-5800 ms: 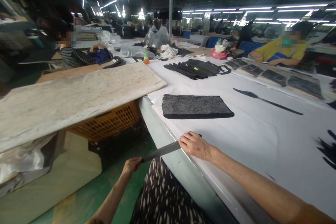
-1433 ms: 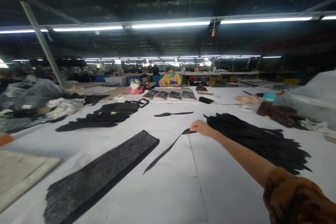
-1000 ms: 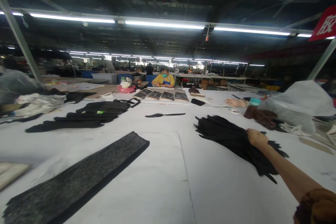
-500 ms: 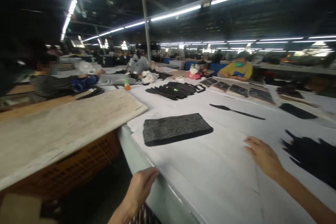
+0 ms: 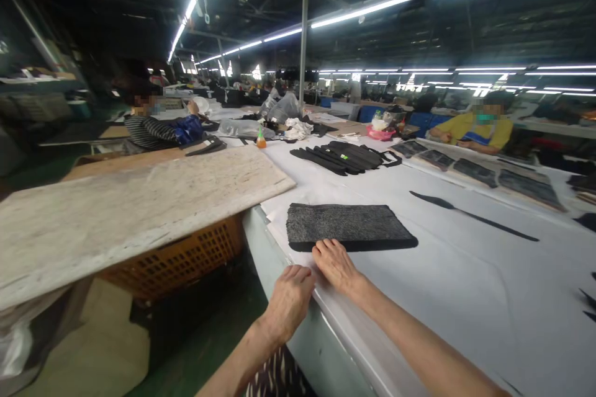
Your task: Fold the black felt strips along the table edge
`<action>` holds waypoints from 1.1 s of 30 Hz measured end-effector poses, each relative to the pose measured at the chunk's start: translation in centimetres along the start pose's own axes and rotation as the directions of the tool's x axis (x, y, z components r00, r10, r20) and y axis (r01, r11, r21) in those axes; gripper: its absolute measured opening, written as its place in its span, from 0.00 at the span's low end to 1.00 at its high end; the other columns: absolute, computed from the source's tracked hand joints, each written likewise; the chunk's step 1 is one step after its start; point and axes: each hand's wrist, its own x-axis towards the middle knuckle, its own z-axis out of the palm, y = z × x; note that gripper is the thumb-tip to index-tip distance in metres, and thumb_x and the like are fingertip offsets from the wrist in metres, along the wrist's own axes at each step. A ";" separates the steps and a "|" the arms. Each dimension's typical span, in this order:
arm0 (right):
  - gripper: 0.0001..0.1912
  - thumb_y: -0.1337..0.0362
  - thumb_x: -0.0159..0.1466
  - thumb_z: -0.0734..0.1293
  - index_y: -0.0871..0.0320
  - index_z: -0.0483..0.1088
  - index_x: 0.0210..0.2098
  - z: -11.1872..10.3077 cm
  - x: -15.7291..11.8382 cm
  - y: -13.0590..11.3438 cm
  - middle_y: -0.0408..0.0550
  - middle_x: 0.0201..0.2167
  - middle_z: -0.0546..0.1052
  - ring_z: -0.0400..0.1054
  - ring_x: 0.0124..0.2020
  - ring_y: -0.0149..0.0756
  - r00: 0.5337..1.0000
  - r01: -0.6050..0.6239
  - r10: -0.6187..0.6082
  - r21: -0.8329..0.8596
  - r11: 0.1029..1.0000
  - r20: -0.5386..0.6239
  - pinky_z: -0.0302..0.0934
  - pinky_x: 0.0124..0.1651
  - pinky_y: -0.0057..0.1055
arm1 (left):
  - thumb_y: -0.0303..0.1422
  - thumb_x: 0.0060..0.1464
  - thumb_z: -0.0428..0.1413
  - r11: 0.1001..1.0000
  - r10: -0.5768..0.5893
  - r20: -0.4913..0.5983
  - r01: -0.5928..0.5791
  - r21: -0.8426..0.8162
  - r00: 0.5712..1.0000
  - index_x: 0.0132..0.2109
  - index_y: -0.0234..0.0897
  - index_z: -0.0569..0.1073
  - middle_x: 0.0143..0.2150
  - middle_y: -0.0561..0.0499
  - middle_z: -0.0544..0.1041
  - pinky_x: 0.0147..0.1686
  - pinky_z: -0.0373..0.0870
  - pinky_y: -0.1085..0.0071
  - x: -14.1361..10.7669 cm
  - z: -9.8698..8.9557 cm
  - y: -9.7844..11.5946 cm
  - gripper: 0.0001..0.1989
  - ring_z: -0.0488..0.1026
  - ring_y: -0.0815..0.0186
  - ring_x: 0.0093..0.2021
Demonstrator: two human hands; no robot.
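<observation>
A stack of dark grey ribbed fabric pieces (image 5: 344, 223) with a black front edge lies on the white-covered table (image 5: 447, 285). My right hand (image 5: 336, 263) touches the front edge of the stack, its fingers bent and close together; whether it grips anything is hidden. Just left of it, at the table's edge, my left hand (image 5: 292, 298) is curled with the fingers together, and what it may hold cannot be made out. Beyond the stack lies a row of black strips (image 5: 344, 158). A long thin black piece (image 5: 470, 214) is at the right.
A pale board (image 5: 139, 205) adjoins on the left, above an orange crate (image 5: 181, 260). An orange bottle (image 5: 261, 139) stands behind. Dark pieces on brown sheets (image 5: 475, 172) lie at the back right. One person in striped sleeves sits left, another in yellow (image 5: 493, 130) at the right.
My right hand has moved left from over the bare white surface to the stack's front edge. My left hand stays by the table's edge. The view has turned left.
</observation>
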 end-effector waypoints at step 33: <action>0.14 0.79 0.63 0.55 0.60 0.68 0.39 -2.7 1.8 0.4 0.49 0.39 0.74 0.69 0.42 0.37 0.946 -0.237 0.163 0.253 0.938 0.281 0.58 0.41 0.29 | 0.18 0.53 0.46 0.973 -0.210 0.123 0.195 0.126 0.970 0.45 0.27 0.71 0.46 0.39 0.73 0.51 0.67 0.60 2.3 1.3 -0.9 0.15 0.68 0.54 0.48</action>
